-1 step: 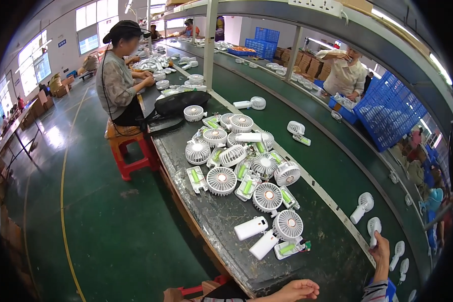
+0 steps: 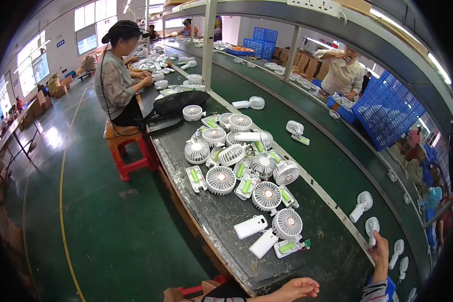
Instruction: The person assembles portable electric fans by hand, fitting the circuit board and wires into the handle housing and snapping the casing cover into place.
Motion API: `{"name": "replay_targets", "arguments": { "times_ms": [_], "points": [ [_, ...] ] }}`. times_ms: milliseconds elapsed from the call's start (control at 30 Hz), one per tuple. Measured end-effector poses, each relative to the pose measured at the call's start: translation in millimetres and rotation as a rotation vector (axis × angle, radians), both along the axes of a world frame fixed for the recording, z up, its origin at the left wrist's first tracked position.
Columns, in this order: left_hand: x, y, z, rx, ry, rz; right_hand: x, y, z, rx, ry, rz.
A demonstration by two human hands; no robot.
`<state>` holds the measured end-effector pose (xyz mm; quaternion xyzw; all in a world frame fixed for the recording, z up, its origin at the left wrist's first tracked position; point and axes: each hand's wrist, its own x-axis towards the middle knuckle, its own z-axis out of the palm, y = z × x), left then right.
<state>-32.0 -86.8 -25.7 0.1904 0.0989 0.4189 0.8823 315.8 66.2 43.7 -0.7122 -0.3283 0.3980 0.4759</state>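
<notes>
My right hand [image 2: 381, 247] is closed round the handle of a small white handheld fan [image 2: 372, 225], its round caged head upright over the green conveyor belt [image 2: 332, 173]. Low at the dark bench's near end is my left hand [image 2: 300, 289], palm turned inward, fingers loosely bent and nothing visible in them. Beyond it lie two white handle covers [image 2: 250, 227], a caged fan head [image 2: 288, 223] and an opened handle [image 2: 287, 247] showing a green battery. Farther up, a heap of similar fan heads [image 2: 221, 179] and opened handles [image 2: 246, 186] covers the bench [image 2: 214, 214].
More finished fans [image 2: 361, 206] lie along the belt. A black bag [image 2: 181, 103] rests past the heap. At the left a person sits on a red stool [image 2: 131, 158]; across the belt another person stands beside blue crates [image 2: 387, 109]. A metal post [image 2: 209, 45] rises from the bench edge.
</notes>
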Motion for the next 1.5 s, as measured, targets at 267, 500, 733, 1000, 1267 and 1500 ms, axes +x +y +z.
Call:
{"name": "replay_targets", "arguments": {
  "times_ms": [267,500,733,1000,1267,1500],
  "points": [
    [15,-8,-31,0.018,-0.018,-0.130,-46,-62,24,0.006,0.046,0.042],
    [18,-13,-25,-0.057,-0.058,-0.085,-92,-119,31,0.054,-0.095,0.274],
    [5,-24,0,-0.145,0.012,-0.015,-186,-165,14,0.003,-0.268,0.491],
    [-6,-34,13,-0.299,0.136,0.142,-189,-183,30,0.044,-0.359,0.495],
    [-7,-46,19,-0.249,0.260,0.125,-161,-120,-7,0.162,-1.085,0.310],
    [-6,-46,20,-0.151,0.361,0.043,-180,-96,-12,-0.045,-1.072,0.442]
  ]
}}
